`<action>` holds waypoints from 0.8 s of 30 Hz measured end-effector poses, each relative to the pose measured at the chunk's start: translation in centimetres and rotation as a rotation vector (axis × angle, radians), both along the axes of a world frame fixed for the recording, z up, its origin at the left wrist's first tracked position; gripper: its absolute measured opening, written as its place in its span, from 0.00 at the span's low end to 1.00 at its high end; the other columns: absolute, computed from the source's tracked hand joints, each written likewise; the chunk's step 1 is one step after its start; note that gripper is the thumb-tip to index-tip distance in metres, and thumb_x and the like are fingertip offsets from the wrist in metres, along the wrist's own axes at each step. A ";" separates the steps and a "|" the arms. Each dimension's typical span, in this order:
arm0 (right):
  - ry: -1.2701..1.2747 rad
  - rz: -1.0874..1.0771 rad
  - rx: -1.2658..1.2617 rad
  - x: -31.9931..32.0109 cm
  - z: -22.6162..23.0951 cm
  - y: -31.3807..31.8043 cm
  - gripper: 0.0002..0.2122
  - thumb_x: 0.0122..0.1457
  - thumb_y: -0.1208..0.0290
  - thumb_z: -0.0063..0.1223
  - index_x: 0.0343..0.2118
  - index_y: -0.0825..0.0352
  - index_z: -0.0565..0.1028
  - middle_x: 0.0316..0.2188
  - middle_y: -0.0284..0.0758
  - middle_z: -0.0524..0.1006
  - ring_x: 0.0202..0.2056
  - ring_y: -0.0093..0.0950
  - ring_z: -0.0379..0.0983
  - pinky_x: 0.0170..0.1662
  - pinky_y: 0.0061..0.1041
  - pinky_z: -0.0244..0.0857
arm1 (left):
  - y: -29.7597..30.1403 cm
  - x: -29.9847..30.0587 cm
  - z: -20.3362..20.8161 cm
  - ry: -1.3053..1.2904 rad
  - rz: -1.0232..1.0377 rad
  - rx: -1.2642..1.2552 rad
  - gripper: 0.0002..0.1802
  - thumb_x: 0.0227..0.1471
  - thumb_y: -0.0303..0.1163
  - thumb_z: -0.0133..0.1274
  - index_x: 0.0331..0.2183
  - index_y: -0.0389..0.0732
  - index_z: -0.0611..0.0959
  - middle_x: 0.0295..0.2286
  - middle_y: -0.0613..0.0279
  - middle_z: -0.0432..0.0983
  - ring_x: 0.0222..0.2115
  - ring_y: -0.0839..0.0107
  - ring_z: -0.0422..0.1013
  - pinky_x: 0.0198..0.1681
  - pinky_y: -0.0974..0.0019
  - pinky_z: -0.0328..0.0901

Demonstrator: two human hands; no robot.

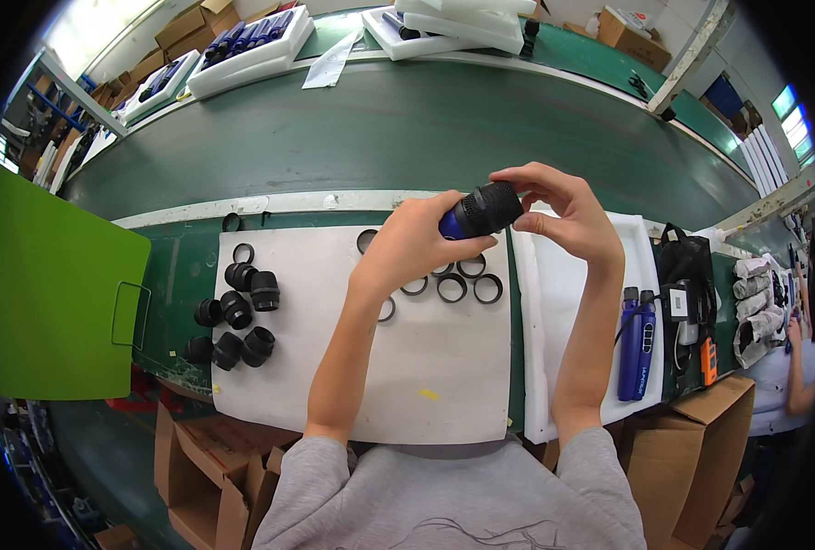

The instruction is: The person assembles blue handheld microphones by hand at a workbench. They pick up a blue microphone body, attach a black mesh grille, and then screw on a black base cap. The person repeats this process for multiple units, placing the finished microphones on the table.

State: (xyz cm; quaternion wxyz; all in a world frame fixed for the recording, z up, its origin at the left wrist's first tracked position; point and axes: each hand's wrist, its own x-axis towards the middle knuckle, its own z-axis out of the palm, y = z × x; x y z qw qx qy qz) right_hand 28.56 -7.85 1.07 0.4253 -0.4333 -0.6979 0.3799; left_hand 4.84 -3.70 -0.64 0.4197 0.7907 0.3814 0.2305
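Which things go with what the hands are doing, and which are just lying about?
Probably belong:
the microphone, held in the left hand
black rings
chunky black pieces

Probably just lying about:
sheet of paper
cardboard boxes
orange gadget

Passable between the forearms (pixel 336 371) over the lower white sheet (pixel 453 367) and across the green belt (pixel 362 119) beyond; obstructed left by clustered black pieces (pixel 236 310), centrally by black rings (pixel 488 302), right by blue handles (pixel 630 357).
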 end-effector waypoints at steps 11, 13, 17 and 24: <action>-0.131 -0.140 -0.134 -0.4 -1.1 0.4 0.17 0.55 0.63 0.66 0.39 0.73 0.80 0.27 0.36 0.80 0.29 0.24 0.76 0.38 0.26 0.70 | -0.6 0.8 -0.1 0.208 0.101 0.185 0.26 0.42 0.48 0.69 0.38 0.38 0.83 0.24 0.55 0.80 0.25 0.57 0.77 0.32 0.60 0.70; -0.123 -0.147 -0.163 -0.5 -1.0 0.3 0.17 0.55 0.62 0.65 0.38 0.74 0.80 0.25 0.35 0.80 0.27 0.24 0.75 0.37 0.26 0.70 | -0.6 0.8 -0.2 0.227 0.102 0.203 0.26 0.43 0.48 0.69 0.38 0.38 0.83 0.24 0.54 0.80 0.25 0.57 0.77 0.32 0.59 0.70; -0.170 -0.147 -0.176 -0.3 -1.3 0.4 0.19 0.58 0.56 0.62 0.34 0.74 0.80 0.20 0.34 0.77 0.24 0.23 0.72 0.31 0.24 0.66 | -0.8 1.0 -0.6 0.259 0.100 0.220 0.26 0.43 0.48 0.69 0.37 0.39 0.83 0.24 0.54 0.80 0.26 0.57 0.77 0.32 0.58 0.70; -0.210 -0.218 -0.392 -1.3 -1.2 0.8 0.28 0.63 0.42 0.51 0.32 0.71 0.81 0.18 0.33 0.74 0.21 0.23 0.69 0.27 0.23 0.62 | -1.0 0.8 -0.6 0.309 0.095 0.319 0.24 0.44 0.46 0.69 0.36 0.39 0.82 0.23 0.55 0.80 0.25 0.55 0.77 0.31 0.56 0.69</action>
